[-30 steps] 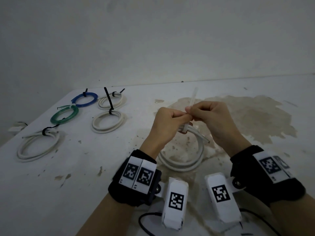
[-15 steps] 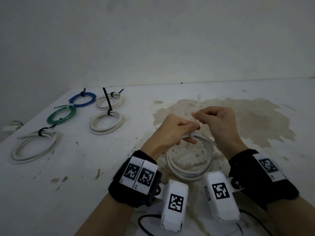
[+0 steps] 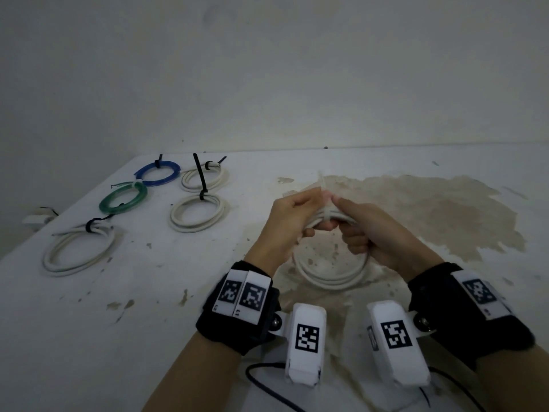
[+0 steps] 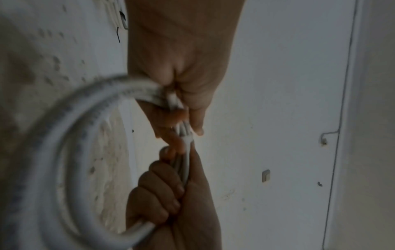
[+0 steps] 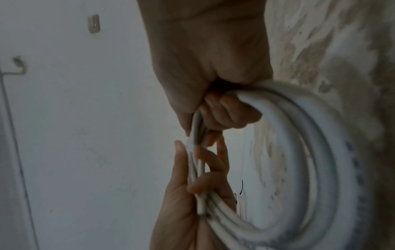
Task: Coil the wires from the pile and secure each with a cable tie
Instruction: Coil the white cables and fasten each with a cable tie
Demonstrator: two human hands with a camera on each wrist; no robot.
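Note:
A white wire coil (image 3: 329,279) hangs upright over the table, held at its top by both hands. My left hand (image 3: 300,215) grips the bundle on the left, and my right hand (image 3: 356,227) has its fingers curled round it on the right. A pale cable tie (image 3: 325,214) wraps the strands between the two hands, and its blurred tail (image 3: 320,181) sticks up. In the left wrist view the cable tie (image 4: 188,142) sits between my left hand (image 4: 183,101) and my right hand (image 4: 162,191). In the right wrist view the coil (image 5: 316,152) loops to the right.
Tied coils lie at the table's far left: a blue coil (image 3: 157,173), a green coil (image 3: 123,197), two small white coils (image 3: 205,178) (image 3: 197,214) and a large white coil (image 3: 78,251). A brown stain (image 3: 430,209) covers the table's right. A black cable (image 3: 267,382) runs near me.
My right hand has left the tie's tail and dropped to grip the coil beside the tie. Both hands have shifted slightly right with the coil.

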